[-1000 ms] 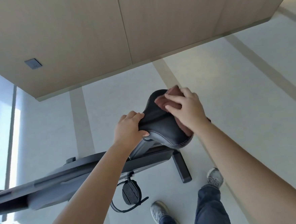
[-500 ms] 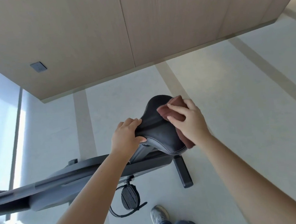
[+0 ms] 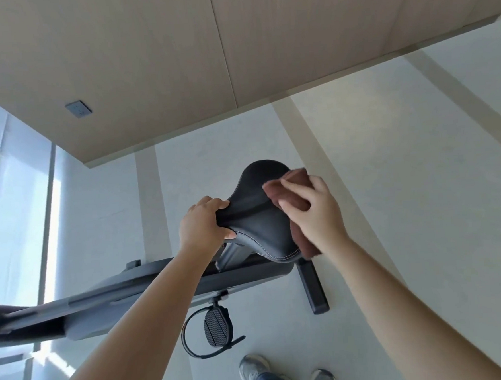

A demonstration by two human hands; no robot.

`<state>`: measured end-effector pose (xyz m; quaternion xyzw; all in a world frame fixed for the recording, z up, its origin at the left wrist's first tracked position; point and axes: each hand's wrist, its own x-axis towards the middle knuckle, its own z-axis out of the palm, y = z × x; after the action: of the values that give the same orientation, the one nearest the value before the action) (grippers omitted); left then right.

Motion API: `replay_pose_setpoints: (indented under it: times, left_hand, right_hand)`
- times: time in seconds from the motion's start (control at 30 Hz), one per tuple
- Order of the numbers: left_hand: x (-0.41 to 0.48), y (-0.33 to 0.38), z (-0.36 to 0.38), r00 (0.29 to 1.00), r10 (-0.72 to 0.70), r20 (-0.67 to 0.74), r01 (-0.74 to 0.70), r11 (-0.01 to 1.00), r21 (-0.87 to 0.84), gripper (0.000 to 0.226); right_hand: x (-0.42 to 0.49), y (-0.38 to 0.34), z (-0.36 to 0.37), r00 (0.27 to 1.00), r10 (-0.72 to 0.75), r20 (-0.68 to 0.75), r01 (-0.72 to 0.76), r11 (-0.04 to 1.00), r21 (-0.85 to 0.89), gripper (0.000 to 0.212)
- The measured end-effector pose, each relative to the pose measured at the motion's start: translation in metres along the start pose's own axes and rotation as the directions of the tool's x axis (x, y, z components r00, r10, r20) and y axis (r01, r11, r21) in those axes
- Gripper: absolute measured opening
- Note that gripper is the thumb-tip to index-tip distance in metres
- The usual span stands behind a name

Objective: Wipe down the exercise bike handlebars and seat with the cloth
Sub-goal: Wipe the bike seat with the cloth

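Seat wipe, both hands on the saddle.
Bike frame (image 3: 126, 299) runs in from the left, pedal (image 3: 218, 328) hanging under it. Left hand (image 3: 204, 224) is clamped round the nose of the black seat (image 3: 257, 219), fingers curled over the top. Brown cloth (image 3: 292, 191) lies against the seat's right side, held between thumb and fingers of the right hand (image 3: 319, 214), its tail hanging past the seat edge.

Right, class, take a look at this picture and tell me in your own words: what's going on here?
A person stands beside an exercise bike and wipes its seat. The left hand grips the seat's narrow front end to steady it. The right hand holds a reddish-brown cloth against the seat's right side. The handlebars are out of view, so their state cannot be judged.
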<state>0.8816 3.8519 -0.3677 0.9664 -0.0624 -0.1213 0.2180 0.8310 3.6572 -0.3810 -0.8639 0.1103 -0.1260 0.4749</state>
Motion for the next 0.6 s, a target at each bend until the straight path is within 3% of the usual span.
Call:
replay_pose_setpoints:
  times: [0.07,0.13,0.3,0.37,0.5,0.6]
  left_hand:
    - [0.0,-0.001,0.001,1.0,-0.002,-0.008,0.002,1.0,0.006,0.063]
    - [0.0,-0.002,0.002,1.0,0.001,-0.017,-0.001,1.0,0.011,0.063]
    - [0.001,-0.006,0.003,0.998,0.054,-0.031,-0.053,0.998,0.02,0.061]
    - [-0.001,-0.01,0.003,0.996,0.085,-0.031,-0.085,0.996,0.026,0.06]
    - [-0.001,-0.017,0.003,0.984,0.176,-0.037,-0.175,0.984,0.028,0.06]
    - [0.0,-0.024,0.005,0.974,0.221,-0.046,-0.219,0.975,0.034,0.06]
  right_hand:
    - [0.015,0.002,-0.006,0.997,0.013,0.079,-0.017,0.999,0.049,0.039]
    - [0.009,0.003,-0.006,0.998,0.023,0.065,-0.025,0.999,0.025,0.039]
    - [-0.064,-0.001,0.025,0.957,0.038,-0.287,-0.046,0.999,-0.02,0.038]
    - [-0.065,-0.004,0.026,0.941,0.059,-0.332,-0.057,0.998,0.014,0.037]
    - [-0.018,-0.001,0.006,0.936,0.253,-0.243,-0.22,0.963,0.155,0.033]
    - [-0.028,0.0,0.024,0.855,0.306,-0.42,-0.268,0.952,0.147,0.032]
